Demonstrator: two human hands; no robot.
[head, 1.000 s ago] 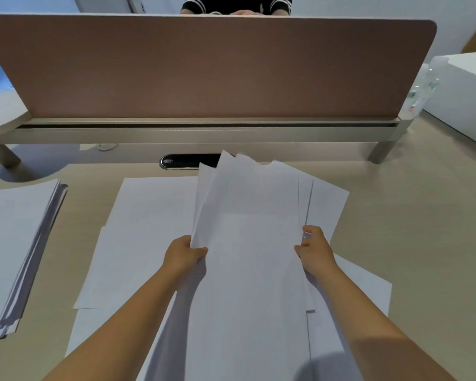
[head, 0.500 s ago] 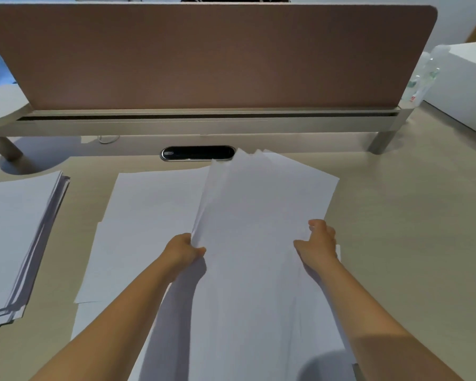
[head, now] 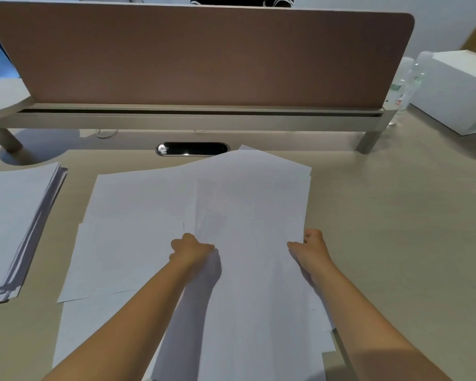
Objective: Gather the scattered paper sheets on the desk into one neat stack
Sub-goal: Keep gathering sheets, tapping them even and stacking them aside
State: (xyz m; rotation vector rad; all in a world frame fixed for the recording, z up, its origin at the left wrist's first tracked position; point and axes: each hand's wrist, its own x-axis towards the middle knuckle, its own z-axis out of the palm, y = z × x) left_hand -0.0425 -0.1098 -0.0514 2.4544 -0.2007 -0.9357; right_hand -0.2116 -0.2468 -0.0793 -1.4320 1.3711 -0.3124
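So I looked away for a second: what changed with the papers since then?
The bundle of sheets, held tilted up a second ago, has been lowered toward the desk, its fanned top edges drawn closer together. Left hand and right hand still grip its sides. The side stack and loose sheets stayed put.

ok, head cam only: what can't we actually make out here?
- Fingers of left hand and right hand: tucked under the held sheets.
- Held sheet count: edges merge.
- Loose sheets beneath: partly covered, lower ends cut by bottom edge.
- Side stack: cropped by left edge.
- Bottles: labels too small.
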